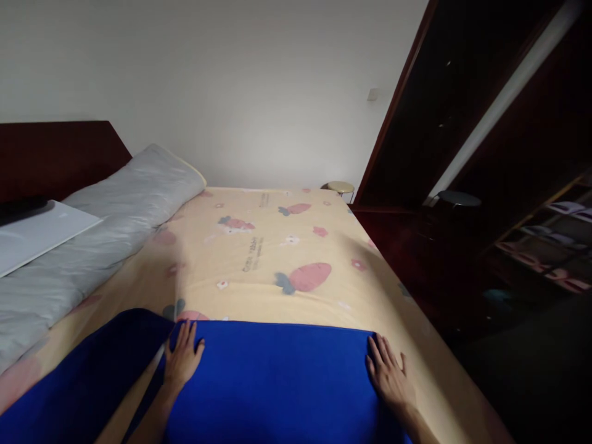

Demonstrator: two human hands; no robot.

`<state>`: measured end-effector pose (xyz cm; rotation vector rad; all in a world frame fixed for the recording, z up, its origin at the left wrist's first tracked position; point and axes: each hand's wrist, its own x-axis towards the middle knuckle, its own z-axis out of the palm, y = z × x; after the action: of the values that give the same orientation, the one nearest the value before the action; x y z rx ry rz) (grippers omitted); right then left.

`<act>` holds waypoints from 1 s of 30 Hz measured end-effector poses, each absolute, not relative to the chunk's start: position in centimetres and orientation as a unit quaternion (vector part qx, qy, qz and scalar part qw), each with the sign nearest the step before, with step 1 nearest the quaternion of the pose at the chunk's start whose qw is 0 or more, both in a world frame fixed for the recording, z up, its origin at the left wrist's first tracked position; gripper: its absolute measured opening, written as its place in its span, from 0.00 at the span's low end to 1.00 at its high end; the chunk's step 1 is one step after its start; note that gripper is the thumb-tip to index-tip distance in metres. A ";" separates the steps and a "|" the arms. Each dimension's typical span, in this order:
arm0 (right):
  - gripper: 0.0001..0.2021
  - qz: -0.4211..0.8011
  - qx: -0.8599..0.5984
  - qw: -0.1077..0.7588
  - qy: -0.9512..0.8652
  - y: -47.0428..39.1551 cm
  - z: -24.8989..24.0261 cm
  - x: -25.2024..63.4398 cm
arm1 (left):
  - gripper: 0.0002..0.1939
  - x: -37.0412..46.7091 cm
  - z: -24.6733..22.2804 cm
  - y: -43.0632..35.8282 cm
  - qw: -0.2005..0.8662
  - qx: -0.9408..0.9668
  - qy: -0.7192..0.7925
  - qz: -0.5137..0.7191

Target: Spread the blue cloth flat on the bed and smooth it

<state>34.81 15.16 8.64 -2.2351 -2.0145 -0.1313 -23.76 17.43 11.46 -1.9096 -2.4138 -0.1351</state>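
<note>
A piece of bright blue cloth [277, 376] lies spread on the bed, its far edge running nearly straight between my hands. My left hand [184, 356] rests flat on its far left corner, fingers stretched forward. At the far right corner lies my right hand [388, 373], palm down with fingers spread, partly on the cloth and partly on the sheet. To the left, a darker blue part [102, 357] with a rounded top spreads out. A narrow gap of sheet shows between it and the brighter part; whether they are joined is hard to tell.
The bed has a cream sheet [319, 234] printed with carrots and flowers. A folded grey quilt [139, 185] lies along the left, with a white flat board [46, 237] on it. Stools [341, 187] and a shoe rack [546, 246] stand beyond the bed's right edge.
</note>
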 end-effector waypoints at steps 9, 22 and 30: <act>0.30 -0.031 -0.516 0.343 -0.785 6.1 7.8 7.9 | 0.27 -5.3 11.1 18.8 -0.061 -0.833 -0.535 -0.131; 0.14 0.147 -0.499 0.393 -0.758 14.0 16.9 6.2 | 0.13 -2.4 13.4 23.3 -0.106 -0.777 -0.602 -0.147; 0.15 0.252 -0.482 0.438 -0.716 15.2 22.0 7.5 | 0.07 -2.0 13.9 24.6 -0.159 -0.745 -0.638 -0.112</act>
<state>7.51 15.19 22.01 -1.1984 -1.7804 0.6265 -2.00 24.59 13.87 -2.6111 -2.2366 -0.3936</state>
